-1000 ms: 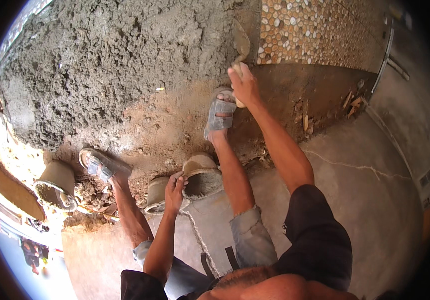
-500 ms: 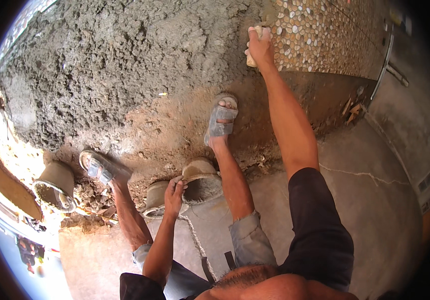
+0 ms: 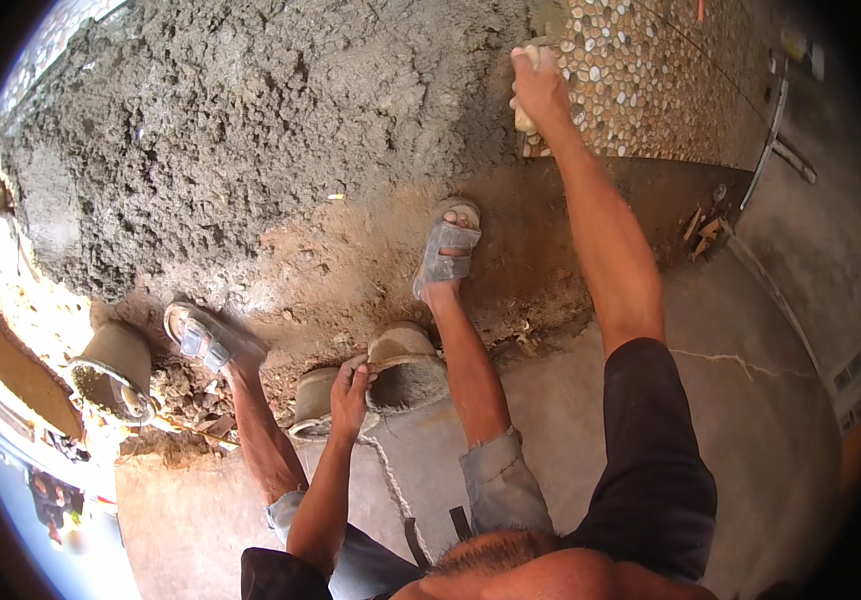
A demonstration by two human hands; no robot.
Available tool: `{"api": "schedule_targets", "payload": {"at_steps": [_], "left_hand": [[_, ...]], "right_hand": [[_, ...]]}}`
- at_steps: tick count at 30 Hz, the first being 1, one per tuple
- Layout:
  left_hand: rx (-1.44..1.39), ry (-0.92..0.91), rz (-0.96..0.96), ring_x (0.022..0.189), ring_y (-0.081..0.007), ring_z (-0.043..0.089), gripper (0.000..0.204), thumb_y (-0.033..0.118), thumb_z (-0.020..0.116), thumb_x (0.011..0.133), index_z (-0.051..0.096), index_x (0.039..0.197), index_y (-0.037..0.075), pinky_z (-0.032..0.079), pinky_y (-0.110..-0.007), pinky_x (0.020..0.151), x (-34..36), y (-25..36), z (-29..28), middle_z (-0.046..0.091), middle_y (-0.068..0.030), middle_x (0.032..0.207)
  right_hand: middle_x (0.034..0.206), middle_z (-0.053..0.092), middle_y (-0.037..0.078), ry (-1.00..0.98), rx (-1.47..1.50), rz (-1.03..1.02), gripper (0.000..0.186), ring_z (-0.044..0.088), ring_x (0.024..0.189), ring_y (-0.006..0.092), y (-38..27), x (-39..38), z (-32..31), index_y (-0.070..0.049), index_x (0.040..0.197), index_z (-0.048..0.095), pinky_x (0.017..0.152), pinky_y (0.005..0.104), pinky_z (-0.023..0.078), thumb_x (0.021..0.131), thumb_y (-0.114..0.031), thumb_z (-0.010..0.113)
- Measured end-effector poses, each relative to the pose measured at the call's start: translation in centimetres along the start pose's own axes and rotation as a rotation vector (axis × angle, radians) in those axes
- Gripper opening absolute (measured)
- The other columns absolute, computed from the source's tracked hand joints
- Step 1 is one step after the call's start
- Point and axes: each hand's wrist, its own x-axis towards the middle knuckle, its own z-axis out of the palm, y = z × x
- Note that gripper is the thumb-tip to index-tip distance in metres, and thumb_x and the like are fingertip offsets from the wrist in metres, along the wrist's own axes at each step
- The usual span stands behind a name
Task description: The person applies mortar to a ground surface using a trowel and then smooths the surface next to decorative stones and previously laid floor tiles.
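My right hand [image 3: 543, 92] is closed around a pale, bar-shaped hand tool [image 3: 524, 122], whose underside I cannot see. It sits where wet grey mortar [image 3: 351, 90] meets a panel of pebble-faced tile [image 3: 631, 85]. Lower down, my left hand [image 3: 349, 392] has its fingers curled over the rim of a mortar-smeared bucket [image 3: 406, 385], which lies tipped with its mouth toward me. Another bucket [image 3: 316, 405] lies tilted beside it, partly behind that hand.
A third bucket [image 3: 113, 375] leans at the left by rubble. My sandalled feet [image 3: 451, 245] stand on bare dirt [image 3: 351, 250] below the rough mortar. Cracked concrete floor [image 3: 751, 420] stretches right, with broken scraps [image 3: 706, 232] near the tile's lower edge.
My right hand and the pale tool have shifted slightly right, toward the pebble tile. My left hand stays at the bucket's rim.
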Motion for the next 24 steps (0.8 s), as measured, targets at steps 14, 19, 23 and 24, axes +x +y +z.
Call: {"api": "schedule_targets", "payload": {"at_steps": [14,19,23,24], "left_hand": [[0.023,-0.012,0.003,0.092,-0.0128,0.058,0.038,0.033,0.051,0.099,0.054,0.122,0.003,0.045,-0.026,0.080,0.1,-0.3,0.0,0.063,-0.0045,0.102],[-0.031,-0.006,0.004,0.092,-0.0126,0.058,0.036,0.031,0.051,0.099,0.055,0.121,0.003,0.045,-0.026,0.080,0.2,0.0,0.1,0.064,-0.0045,0.102],[-0.018,0.023,-0.003,0.092,-0.0117,0.058,0.035,0.030,0.051,0.099,0.056,0.121,0.003,0.045,-0.025,0.080,-0.1,0.2,0.5,0.064,-0.0039,0.102],[-0.026,0.018,-0.011,0.091,-0.0116,0.057,0.034,0.030,0.051,0.099,0.055,0.121,0.004,0.045,-0.026,0.080,-0.2,0.1,0.5,0.063,-0.0038,0.102]], "right_hand": [[0.103,0.060,0.026,-0.020,-0.200,-0.156,0.062,0.068,0.067,0.0271,-1.8,2.8,-2.3,0.007,0.133,0.041,0.061,0.0359,0.056,0.093,-0.040,0.049],[0.109,0.061,0.028,0.150,-0.575,-0.374,0.062,0.065,0.093,0.0377,-2.4,5.2,-0.2,0.004,0.135,0.041,0.086,0.0481,0.049,0.094,-0.042,0.045],[0.119,0.057,0.031,0.060,-0.679,-0.346,0.061,0.057,0.108,0.0447,-1.8,2.0,-0.6,0.004,0.134,0.042,0.092,0.0532,0.045,0.092,-0.040,0.046],[0.119,0.058,0.029,0.064,-0.713,-0.355,0.059,0.059,0.105,0.0434,-1.3,1.9,-1.2,0.003,0.134,0.043,0.088,0.0541,0.047,0.092,-0.038,0.047]]}}
